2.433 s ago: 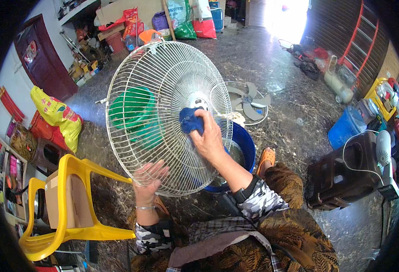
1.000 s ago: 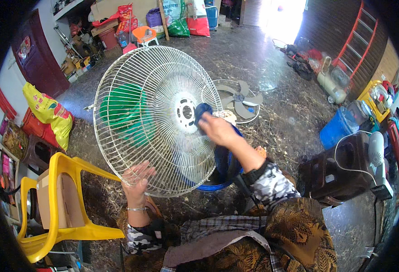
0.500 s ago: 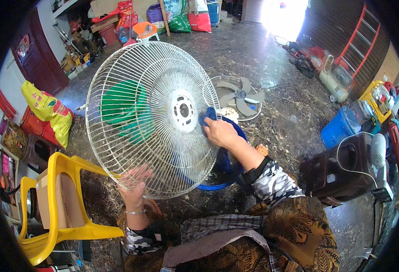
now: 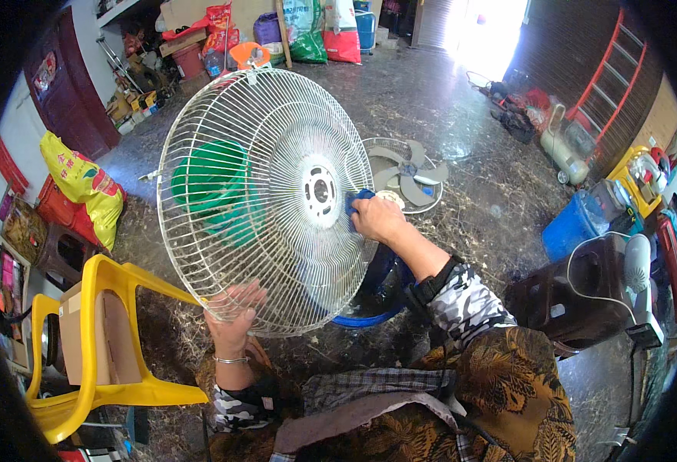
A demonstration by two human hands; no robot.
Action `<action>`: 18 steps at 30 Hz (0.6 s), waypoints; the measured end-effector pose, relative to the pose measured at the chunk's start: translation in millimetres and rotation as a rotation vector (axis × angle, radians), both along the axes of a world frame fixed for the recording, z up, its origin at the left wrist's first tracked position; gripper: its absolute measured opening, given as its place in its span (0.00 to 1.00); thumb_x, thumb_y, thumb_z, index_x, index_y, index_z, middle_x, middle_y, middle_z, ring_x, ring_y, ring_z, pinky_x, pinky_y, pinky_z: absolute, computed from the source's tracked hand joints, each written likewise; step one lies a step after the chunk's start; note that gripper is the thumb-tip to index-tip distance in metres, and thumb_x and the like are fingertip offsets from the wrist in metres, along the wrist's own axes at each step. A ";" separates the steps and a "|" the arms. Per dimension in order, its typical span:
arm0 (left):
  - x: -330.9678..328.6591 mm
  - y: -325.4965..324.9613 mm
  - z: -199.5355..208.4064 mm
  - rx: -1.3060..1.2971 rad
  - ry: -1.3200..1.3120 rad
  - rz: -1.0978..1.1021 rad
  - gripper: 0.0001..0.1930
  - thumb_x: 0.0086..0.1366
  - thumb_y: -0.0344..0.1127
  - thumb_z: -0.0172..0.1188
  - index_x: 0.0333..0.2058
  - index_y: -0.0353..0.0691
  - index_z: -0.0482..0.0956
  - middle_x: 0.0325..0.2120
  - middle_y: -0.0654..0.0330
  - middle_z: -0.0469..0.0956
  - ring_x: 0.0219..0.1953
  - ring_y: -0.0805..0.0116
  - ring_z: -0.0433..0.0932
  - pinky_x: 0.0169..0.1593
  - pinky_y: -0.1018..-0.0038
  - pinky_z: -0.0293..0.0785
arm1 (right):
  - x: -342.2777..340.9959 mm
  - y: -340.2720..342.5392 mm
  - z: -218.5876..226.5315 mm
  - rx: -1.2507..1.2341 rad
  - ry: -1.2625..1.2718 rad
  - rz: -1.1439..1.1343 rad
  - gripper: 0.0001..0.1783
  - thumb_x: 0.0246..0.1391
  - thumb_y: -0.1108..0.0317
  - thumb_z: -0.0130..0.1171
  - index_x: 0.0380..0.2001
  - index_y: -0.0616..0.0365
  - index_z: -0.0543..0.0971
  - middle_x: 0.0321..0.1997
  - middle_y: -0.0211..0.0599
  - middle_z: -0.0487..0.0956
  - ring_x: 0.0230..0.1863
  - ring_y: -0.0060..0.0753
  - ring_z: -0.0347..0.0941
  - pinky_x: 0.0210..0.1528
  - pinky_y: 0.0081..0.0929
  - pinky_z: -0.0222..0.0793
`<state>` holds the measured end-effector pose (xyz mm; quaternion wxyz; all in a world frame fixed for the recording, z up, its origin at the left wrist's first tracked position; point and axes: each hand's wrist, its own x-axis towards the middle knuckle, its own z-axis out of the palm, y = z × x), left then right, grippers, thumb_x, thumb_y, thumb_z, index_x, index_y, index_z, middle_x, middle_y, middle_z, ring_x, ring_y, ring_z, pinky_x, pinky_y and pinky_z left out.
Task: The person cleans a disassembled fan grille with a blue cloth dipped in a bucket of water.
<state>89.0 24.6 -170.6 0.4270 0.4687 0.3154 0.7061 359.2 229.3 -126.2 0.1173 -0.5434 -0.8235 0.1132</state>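
Observation:
A round white wire fan grille [image 4: 223, 254] is held up, tilted, in front of me. My left hand [image 4: 234, 316] grips its lower left rim, with the thumb outside and the fingers showing through the wires. With closed fingers my right hand [image 4: 378, 219] presses a blue cloth [image 4: 360, 202] to the wires right of the hub. Below and partly behind the grille is a blue basin [image 4: 377, 314]; its contents are hard to make out. Beyond it on the floor, grey fan blades [image 4: 410, 171] lie in another wire grille. A green bucket [image 4: 215, 181] shows through the wires.
A yellow plastic chair [image 4: 92, 346] with a cardboard box [image 4: 107, 339] stands close on the left. At right are a dark brown stool [image 4: 565, 296], a small white fan [image 4: 637, 266] and a blue bucket [image 4: 569, 231]. Sacks [image 4: 342, 35] line the back; a red ladder [image 4: 611, 73] leans at far right.
The grille has shifted slightly to the right, with my left hand still on its rim. My right hand and the blue cloth have moved a little along the wires beside the hub.

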 end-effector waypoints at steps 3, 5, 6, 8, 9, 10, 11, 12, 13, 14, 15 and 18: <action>4.0 3.4 -2.7 0.021 -0.055 0.020 0.27 0.51 0.27 0.67 0.49 0.31 0.66 0.46 0.41 0.72 0.48 0.46 0.74 0.49 0.50 0.76 | -10.3 9.2 5.7 0.168 0.481 -0.041 0.16 0.57 0.58 0.45 0.40 0.58 0.71 0.30 0.62 0.76 0.34 0.64 0.73 0.40 0.53 0.68; 9.4 -1.9 8.7 -0.012 -0.073 0.009 0.27 0.51 0.28 0.67 0.48 0.30 0.65 0.46 0.38 0.72 0.46 0.46 0.76 0.47 0.53 0.77 | -25.3 18.4 1.9 0.231 0.435 -0.107 0.15 0.58 0.58 0.45 0.39 0.58 0.70 0.28 0.60 0.76 0.32 0.64 0.73 0.38 0.54 0.68; 7.5 -1.9 7.8 -0.022 -0.059 0.029 0.27 0.51 0.28 0.67 0.48 0.29 0.65 0.46 0.38 0.72 0.46 0.46 0.76 0.47 0.53 0.77 | -28.4 18.5 0.3 0.247 0.382 -0.118 0.15 0.58 0.58 0.45 0.39 0.58 0.70 0.28 0.59 0.77 0.32 0.63 0.74 0.38 0.53 0.69; 2.3 -4.5 2.5 -0.043 -0.034 0.086 0.27 0.51 0.28 0.68 0.48 0.29 0.65 0.46 0.38 0.72 0.46 0.46 0.76 0.47 0.54 0.77 | -22.2 17.1 -0.5 0.160 0.113 -0.094 0.16 0.57 0.58 0.45 0.40 0.59 0.71 0.30 0.55 0.78 0.33 0.59 0.75 0.38 0.50 0.70; 4.2 -5.5 7.5 -0.062 -0.064 0.098 0.28 0.50 0.29 0.68 0.48 0.28 0.65 0.45 0.37 0.72 0.46 0.46 0.76 0.47 0.55 0.77 | -16.9 15.6 0.4 0.116 -0.011 -0.092 0.17 0.56 0.58 0.46 0.41 0.60 0.72 0.32 0.52 0.79 0.36 0.57 0.76 0.40 0.48 0.71; 2.7 -6.0 10.2 -0.055 -0.058 0.104 0.28 0.50 0.29 0.68 0.48 0.28 0.65 0.45 0.37 0.72 0.46 0.46 0.76 0.47 0.55 0.77 | -13.2 12.0 -1.2 0.118 -0.086 -0.073 0.17 0.56 0.58 0.46 0.41 0.59 0.73 0.32 0.53 0.79 0.36 0.56 0.76 0.39 0.48 0.71; 4.5 -4.3 9.9 -0.047 -0.062 0.104 0.28 0.50 0.29 0.68 0.48 0.28 0.65 0.45 0.37 0.72 0.46 0.46 0.76 0.47 0.55 0.77 | -8.3 10.7 -0.6 0.125 -0.088 -0.066 0.16 0.56 0.59 0.47 0.41 0.59 0.73 0.31 0.54 0.79 0.34 0.57 0.76 0.38 0.49 0.71; 6.6 -3.1 9.4 -0.039 -0.066 0.103 0.28 0.50 0.29 0.67 0.48 0.28 0.65 0.45 0.37 0.72 0.46 0.46 0.76 0.47 0.55 0.77 | -5.1 9.7 0.1 0.131 -0.090 -0.060 0.16 0.55 0.59 0.47 0.40 0.59 0.73 0.30 0.55 0.78 0.32 0.58 0.76 0.36 0.50 0.72; 7.5 -3.0 9.2 -0.036 -0.078 0.095 0.28 0.50 0.29 0.67 0.48 0.28 0.65 0.45 0.36 0.72 0.46 0.46 0.76 0.47 0.55 0.77 | -4.5 7.5 -0.3 0.174 0.035 -0.041 0.16 0.55 0.59 0.47 0.39 0.59 0.73 0.28 0.57 0.78 0.31 0.59 0.75 0.36 0.51 0.71; 6.1 -3.1 9.9 -0.034 -0.081 0.091 0.28 0.51 0.29 0.67 0.48 0.27 0.64 0.45 0.36 0.72 0.46 0.46 0.76 0.47 0.55 0.77 | -10.2 1.7 4.1 0.214 0.169 -0.019 0.15 0.55 0.58 0.48 0.39 0.59 0.72 0.27 0.58 0.77 0.30 0.60 0.75 0.35 0.52 0.71; 6.3 -4.6 8.0 -0.044 -0.084 0.082 0.28 0.51 0.29 0.67 0.48 0.27 0.64 0.45 0.36 0.72 0.46 0.46 0.76 0.47 0.55 0.77 | -20.1 -8.4 7.4 0.194 0.281 0.016 0.15 0.55 0.58 0.48 0.38 0.58 0.72 0.26 0.58 0.77 0.30 0.61 0.75 0.36 0.53 0.70; 7.0 -2.4 9.3 -0.010 -0.064 0.136 0.28 0.51 0.29 0.67 0.48 0.26 0.65 0.44 0.36 0.73 0.46 0.46 0.76 0.47 0.54 0.77 | -38.0 -41.2 4.7 0.104 0.216 0.029 0.14 0.55 0.58 0.49 0.39 0.57 0.71 0.25 0.57 0.77 0.30 0.60 0.74 0.35 0.52 0.70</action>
